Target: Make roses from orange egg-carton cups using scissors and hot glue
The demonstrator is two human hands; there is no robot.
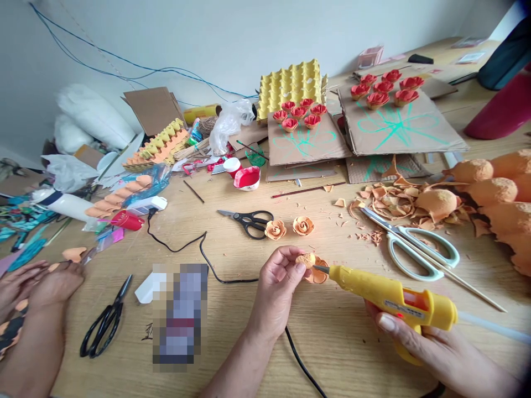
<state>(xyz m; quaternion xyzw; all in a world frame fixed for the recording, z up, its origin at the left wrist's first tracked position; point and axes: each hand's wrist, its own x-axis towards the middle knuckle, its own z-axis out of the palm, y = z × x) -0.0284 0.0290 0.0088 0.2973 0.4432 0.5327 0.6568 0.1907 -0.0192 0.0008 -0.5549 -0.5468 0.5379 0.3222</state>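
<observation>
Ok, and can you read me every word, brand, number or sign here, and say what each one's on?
None can be read.
Glue gun: its label carries print too small and blurred to read.
Blurred-out block on the table: pixelated, so any text is hidden.
Cardboard: green painted lines, no legible words.
</observation>
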